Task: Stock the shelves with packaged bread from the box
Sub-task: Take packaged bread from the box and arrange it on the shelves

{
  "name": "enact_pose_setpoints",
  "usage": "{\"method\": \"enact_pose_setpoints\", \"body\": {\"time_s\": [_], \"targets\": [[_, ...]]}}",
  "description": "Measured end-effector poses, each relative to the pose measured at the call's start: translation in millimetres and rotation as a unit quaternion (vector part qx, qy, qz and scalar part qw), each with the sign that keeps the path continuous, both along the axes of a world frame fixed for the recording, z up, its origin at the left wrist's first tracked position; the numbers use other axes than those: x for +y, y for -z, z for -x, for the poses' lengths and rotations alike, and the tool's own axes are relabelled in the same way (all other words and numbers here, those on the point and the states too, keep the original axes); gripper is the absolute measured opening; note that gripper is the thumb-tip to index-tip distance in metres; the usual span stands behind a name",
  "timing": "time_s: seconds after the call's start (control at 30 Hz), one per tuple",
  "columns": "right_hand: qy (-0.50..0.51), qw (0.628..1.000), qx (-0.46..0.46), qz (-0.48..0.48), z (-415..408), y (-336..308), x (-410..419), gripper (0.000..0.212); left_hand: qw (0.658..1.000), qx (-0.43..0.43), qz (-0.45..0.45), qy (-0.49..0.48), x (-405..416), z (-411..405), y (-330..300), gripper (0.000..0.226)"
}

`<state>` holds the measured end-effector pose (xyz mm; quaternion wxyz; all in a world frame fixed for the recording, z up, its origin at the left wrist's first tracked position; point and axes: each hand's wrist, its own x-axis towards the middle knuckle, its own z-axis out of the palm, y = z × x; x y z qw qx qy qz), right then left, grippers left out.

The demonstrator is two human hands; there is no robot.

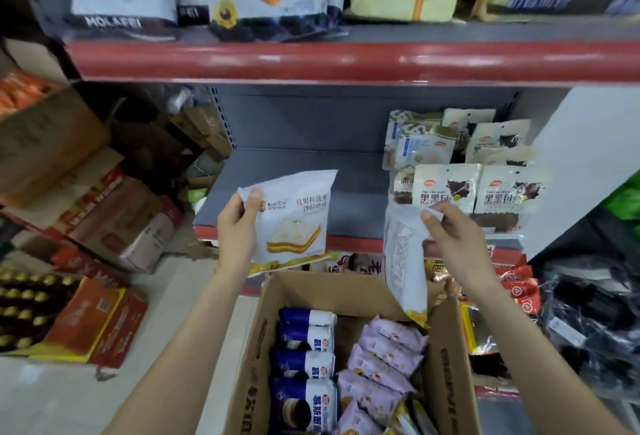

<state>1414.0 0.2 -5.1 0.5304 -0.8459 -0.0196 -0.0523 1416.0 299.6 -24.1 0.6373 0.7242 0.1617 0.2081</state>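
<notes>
Head view: the left hand [237, 226] pinches the top corner of a white sandwich-bread packet [294, 223], front facing the camera, held before the bare grey middle shelf [298, 171]. The right hand [450, 240] pinches the top of a second white packet [405, 261], its printed back showing, hanging over the open cardboard box [446, 358]. Inside the box lie blue-and-white packets [306, 362] on the left and lilac packets [384, 362] to their right. Dark bread packs [478, 188] stand at the shelf's right end.
</notes>
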Motion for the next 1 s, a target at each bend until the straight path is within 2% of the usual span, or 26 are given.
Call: {"method": "enact_pose_setpoints", "body": {"time_s": [0.07,0.17,0.23,0.33,0.4,0.47,0.6,0.73,0.87,1.0], "targets": [[0.013,1.000,-0.004,-0.028,-1,-2,1,0.020,0.998,-0.008,-0.060,0.037,-7,-21,-12,0.033],[0.024,0.998,-0.008,-0.052,-2,-5,4,0.018,0.973,-0.023,-0.220,0.065,-19,-49,-17,0.033],[0.034,0.997,-0.012,-0.069,-2,-4,10,0.020,0.965,-0.027,-0.254,0.063,-25,-64,-14,0.033],[0.041,0.993,-0.017,-0.109,-8,-3,22,0.018,0.980,-0.012,-0.192,0.051,-28,-86,-4,0.033],[0.036,0.986,-0.010,-0.161,-17,-1,30,0.015,0.997,0.002,-0.074,0.035,-28,-93,3,0.028],[0.045,0.975,0.003,-0.218,-29,4,36,0.016,1.000,0.010,0.022,0.020,-29,-97,10,0.028],[0.081,0.949,-0.020,-0.303,-57,9,49,0.016,0.995,0.002,0.085,0.043,-35,-119,20,0.029],[0.100,0.933,-0.087,-0.335,-79,12,63,0.017,0.987,-0.004,0.145,0.071,-48,-168,19,0.034],[0.107,0.919,-0.125,-0.359,-96,28,69,0.018,0.979,0.019,0.157,0.129,-65,-224,22,0.029],[0.113,0.916,-0.108,-0.369,-112,49,79,0.015,0.966,0.088,0.029,0.242,-68,-264,34,0.014]]}}
